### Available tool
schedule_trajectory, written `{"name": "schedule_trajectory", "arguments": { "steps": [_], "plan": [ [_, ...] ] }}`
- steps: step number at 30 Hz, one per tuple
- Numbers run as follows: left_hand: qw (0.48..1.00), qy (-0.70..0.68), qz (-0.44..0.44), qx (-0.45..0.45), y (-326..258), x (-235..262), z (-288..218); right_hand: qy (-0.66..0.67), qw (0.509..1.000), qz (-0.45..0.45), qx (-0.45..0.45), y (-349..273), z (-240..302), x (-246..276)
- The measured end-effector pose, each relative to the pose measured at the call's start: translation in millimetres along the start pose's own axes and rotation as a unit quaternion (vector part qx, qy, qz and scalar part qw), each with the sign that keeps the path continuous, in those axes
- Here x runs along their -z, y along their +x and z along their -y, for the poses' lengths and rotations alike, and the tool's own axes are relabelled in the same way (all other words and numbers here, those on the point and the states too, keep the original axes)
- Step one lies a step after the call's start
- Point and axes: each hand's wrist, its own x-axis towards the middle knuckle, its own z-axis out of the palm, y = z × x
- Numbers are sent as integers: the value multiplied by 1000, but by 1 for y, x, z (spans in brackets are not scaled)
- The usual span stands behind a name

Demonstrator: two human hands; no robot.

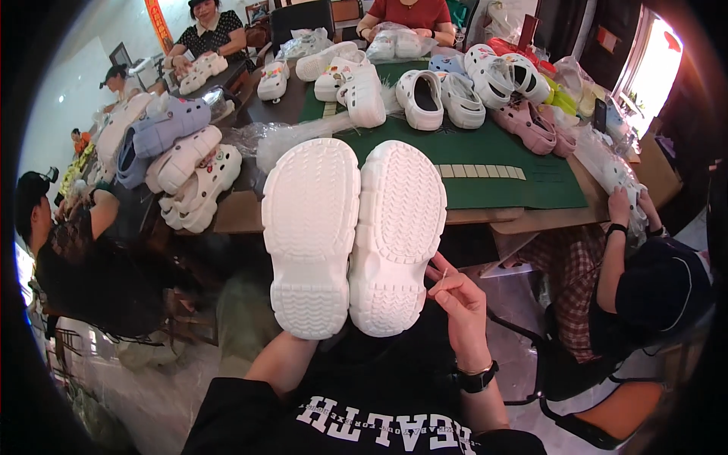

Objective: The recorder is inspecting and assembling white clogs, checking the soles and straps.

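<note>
1. Head view: left hand is hidden behind the clogs (311, 227); finger state cannot be told.
2. Clogs are seen upright, long axes vertical.
3. Right hand (462, 305) is placed just beside the right heel (388, 311), fingertips narrowly pinched; contents cannot be told.

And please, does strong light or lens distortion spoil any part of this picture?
Head view: the window at right is washed out, with reddish flare nearby; head view: corners go black around the fisheye circle; head view: tread on the foremost white clogs reads clearly.
</note>
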Motion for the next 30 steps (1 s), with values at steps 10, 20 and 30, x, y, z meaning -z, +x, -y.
{"name": "schedule_trajectory", "arguments": {
  "steps": [10,20,30],
  "plan": [
    [999,-7,34,10,-7,-37,34,-44,997,-21,54,-23,14,-8],
    [999,15,35,21,-33,-18,14,-50,994,-37,85,-34,30,-19],
    [998,39,45,26,-48,-12,0,-67,989,-29,128,-42,33,-27]
  ]
}}
